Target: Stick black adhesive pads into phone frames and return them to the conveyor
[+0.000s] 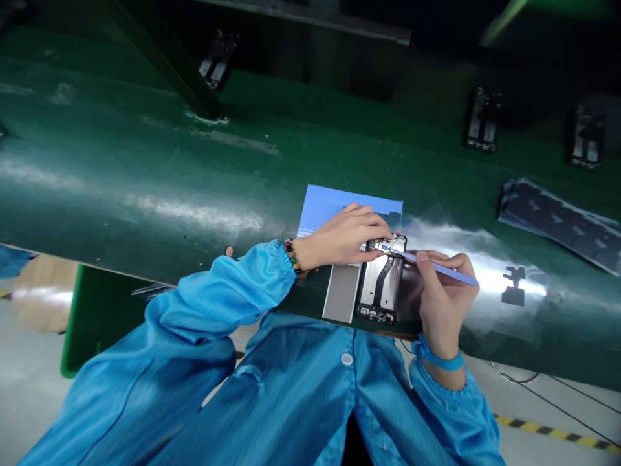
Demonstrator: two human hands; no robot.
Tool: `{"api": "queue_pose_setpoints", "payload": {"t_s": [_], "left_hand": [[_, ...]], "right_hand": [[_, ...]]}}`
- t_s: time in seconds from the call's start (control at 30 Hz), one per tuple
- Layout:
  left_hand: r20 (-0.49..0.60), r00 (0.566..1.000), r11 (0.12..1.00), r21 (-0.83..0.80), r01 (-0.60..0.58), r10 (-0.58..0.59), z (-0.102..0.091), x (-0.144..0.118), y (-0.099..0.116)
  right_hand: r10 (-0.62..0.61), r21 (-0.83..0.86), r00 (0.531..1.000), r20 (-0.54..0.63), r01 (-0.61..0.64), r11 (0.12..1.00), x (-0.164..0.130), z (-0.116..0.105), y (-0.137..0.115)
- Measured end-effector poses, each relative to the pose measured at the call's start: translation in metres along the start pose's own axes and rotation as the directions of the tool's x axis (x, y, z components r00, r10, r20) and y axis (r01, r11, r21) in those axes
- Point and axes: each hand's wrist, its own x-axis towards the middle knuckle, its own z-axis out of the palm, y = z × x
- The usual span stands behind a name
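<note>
- While the opened black phone frame [381, 279] lies flat near the front edge of the dark green table [145, 188], both hands work at its far end.
- Left hand [347, 234]: it rests on the upper end of the phone frame, its fingers [376, 226] curled together and pressing down on the top corner; whether they pinch anything small there cannot be told. A beaded bracelet [292, 255] sits at that wrist, just past the cuff of the blue smock sleeve [218, 298].
- Right hand [444, 298]: its fingers are clamped on a slim light-blue plastic stick tool [444, 268], held like a pen, with the tip touching the top of the phone frame beside the left fingertips. A blue wrist strap [439, 357] circles that wrist.
- Under and beside the phone: a grey rectangular pad [341, 292] lies touching its left side, and a blue sheet [330, 202] lies beyond it, partly covered by the left hand.
- To the right, a clear plastic film [514, 285] spreads over the table with a small dark cut-out piece [514, 288] on it.
- Farther right, a stack of dark sheets [563, 223] rests well apart from the hands.
- Along the far side stand more phone frames [482, 120], blurred; no tray or box shows in view.
</note>
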Motion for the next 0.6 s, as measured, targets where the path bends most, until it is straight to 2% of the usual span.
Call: {"api": "queue_pose_setpoints", "payload": {"t_s": [0.23,0.47,0.53,0.6], "left_hand": [[-0.005,1.000,1.000,-0.007,-0.022,0.022,0.000,-0.002,0.000],[-0.021,0.996,0.988,0.126,-0.089,0.092,0.001,-0.004,0.001],[-0.017,0.992,0.972,0.199,-0.122,0.128,-0.001,-0.004,0.003],[-0.007,0.988,0.953,0.267,-0.147,0.155,-0.002,-0.003,0.007]], "right_hand": [[-0.008,-0.002,1.000,0.003,0.008,1.000,0.001,-0.002,0.001],[0.008,-0.009,1.000,0.012,-0.008,1.000,0.000,0.001,-0.004],[-0.021,-0.005,0.999,-0.029,0.021,1.000,0.004,-0.006,-0.006],[-0.086,-0.003,0.989,-0.121,0.086,0.996,0.010,-0.019,-0.006]]}}
